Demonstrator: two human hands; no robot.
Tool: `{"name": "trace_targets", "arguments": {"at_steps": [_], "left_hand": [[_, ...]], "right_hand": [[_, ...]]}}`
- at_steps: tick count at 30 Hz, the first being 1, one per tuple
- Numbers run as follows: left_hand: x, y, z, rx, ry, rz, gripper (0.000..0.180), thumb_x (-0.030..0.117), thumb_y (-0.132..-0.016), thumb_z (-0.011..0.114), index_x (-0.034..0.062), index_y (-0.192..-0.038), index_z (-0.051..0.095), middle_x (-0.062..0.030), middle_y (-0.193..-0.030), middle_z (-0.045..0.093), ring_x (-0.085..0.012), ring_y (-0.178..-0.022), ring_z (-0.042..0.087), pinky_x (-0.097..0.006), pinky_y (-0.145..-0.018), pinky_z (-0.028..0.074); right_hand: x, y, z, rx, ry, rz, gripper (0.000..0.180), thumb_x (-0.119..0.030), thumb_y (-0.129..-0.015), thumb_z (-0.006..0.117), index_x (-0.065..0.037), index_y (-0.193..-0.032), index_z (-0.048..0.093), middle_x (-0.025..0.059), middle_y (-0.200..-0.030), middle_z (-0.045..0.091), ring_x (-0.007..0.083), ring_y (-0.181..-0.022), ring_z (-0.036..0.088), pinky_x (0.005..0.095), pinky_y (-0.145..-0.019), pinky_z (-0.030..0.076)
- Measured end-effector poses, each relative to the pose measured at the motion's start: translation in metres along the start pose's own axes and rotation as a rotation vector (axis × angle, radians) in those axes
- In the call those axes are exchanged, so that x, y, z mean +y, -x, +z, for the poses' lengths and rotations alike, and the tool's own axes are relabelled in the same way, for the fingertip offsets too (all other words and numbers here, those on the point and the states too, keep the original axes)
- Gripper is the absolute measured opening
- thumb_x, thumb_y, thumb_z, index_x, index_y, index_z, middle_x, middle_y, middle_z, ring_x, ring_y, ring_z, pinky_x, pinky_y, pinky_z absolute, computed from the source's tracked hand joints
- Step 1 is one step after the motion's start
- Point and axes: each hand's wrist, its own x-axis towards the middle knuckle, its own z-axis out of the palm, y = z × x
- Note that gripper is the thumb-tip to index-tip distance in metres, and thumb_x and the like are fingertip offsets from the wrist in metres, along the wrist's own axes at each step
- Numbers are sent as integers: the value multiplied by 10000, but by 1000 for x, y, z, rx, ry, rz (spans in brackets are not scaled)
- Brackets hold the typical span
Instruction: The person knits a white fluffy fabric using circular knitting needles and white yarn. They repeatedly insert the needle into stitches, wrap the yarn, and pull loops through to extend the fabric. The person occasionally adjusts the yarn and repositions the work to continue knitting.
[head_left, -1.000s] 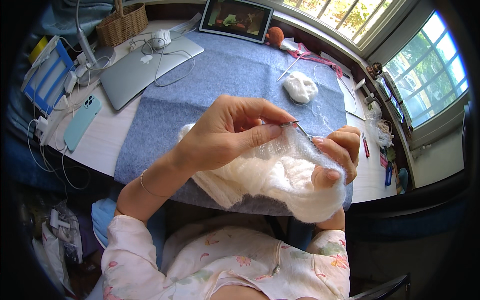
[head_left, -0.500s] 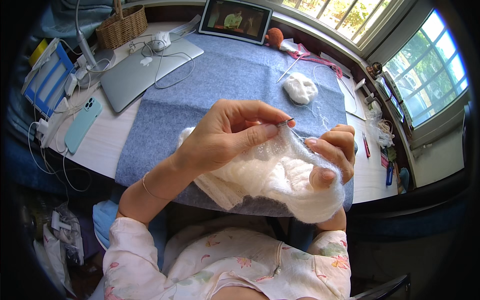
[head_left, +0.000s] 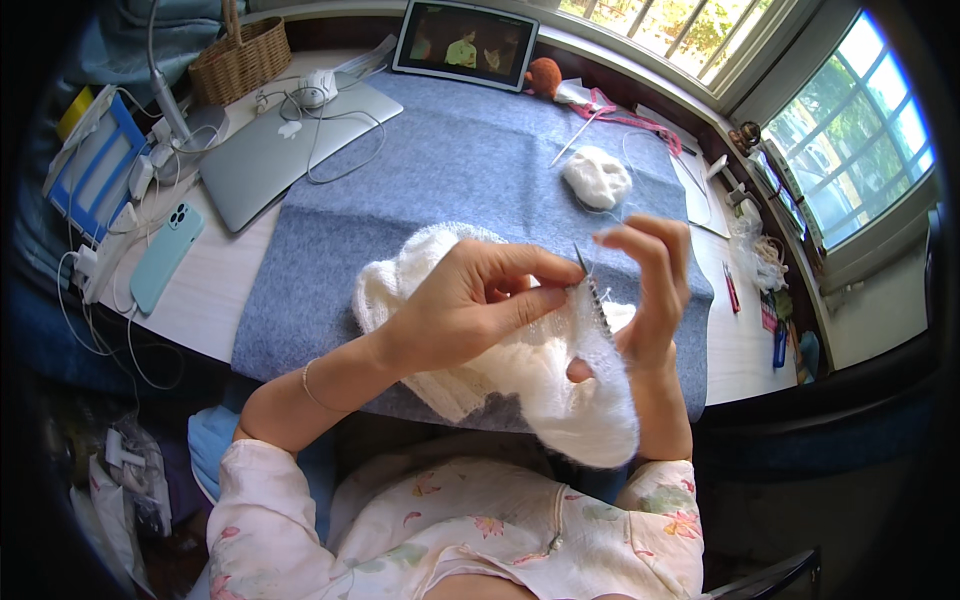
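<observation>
White fluffy knitting (head_left: 560, 385) hangs between my hands, its bulk resting on the near part of the blue mat and drooping past the table edge. A dark knitting needle (head_left: 603, 308) carries a row of stitches along the top, its pointed tip sticking up. My left hand (head_left: 470, 300) pinches the work beside that tip, thumb against index finger. At the right side, my right hand (head_left: 650, 290) has its index and middle fingers raised and bent, while its thumb presses into the knitting. A white yarn ball (head_left: 597, 178) lies beyond, with a loose strand.
On the left are a closed silver laptop (head_left: 300, 140), a light-blue phone (head_left: 168, 257), cables and a wicker basket (head_left: 240, 65). A tablet (head_left: 465, 47) stands at the back beside an orange-brown ball (head_left: 544, 77). A light stick (head_left: 577, 137) and pink strap (head_left: 650, 123) lie near the yarn.
My right hand has lifted its fingers from their curl and turned upward. The needle now points up more steeply, the knitting's lower fold has swung left, and my left hand has dropped slightly.
</observation>
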Motion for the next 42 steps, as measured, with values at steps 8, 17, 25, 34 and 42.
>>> {"name": "trace_targets", "arguments": {"at_steps": [8,17,25,34,42], "left_hand": [[1,-1,3,-78,23,-13,186,48,-849,560,-24,-1018,590,-53,-909,610,-62,-762,553,-191,-685,461],[2,-4,-5,34,284,-38,133,111,-812,619,32,-918,611,-62,-885,627,-92,-791,588,-236,-722,489],[4,-1,-1,-43,62,-66,146,69,-825,608,7,-956,618,-54,-868,629,-80,-783,591,-211,-723,488],[4,-2,1,85,156,-24,146,115,-809,641,14,-915,644,-64,-880,631,-89,-787,582,-210,-706,480],[-3,-3,8,69,76,-60,135,110,-789,667,11,-878,644,-9,-770,621,-40,-671,547,-171,-595,438]], "right_hand": [[-2,5,-4,107,-54,-34,631,-601,-570,669,-50,-878,661,60,-769,507,192,-671,447,292,-594,354],[-16,11,-7,103,-43,39,389,-408,-839,518,-67,-778,695,31,-728,510,171,-671,421,284,-615,363],[-9,11,0,160,66,4,401,-425,-856,496,-64,-756,638,42,-742,497,195,-691,452,307,-626,384],[-7,13,-2,135,114,-52,399,-470,-763,585,-73,-777,619,50,-758,501,207,-693,454,314,-637,367],[4,1,5,-181,-116,63,676,-531,-512,676,-27,-931,510,139,-906,498,290,-811,487,370,-696,363]]}}
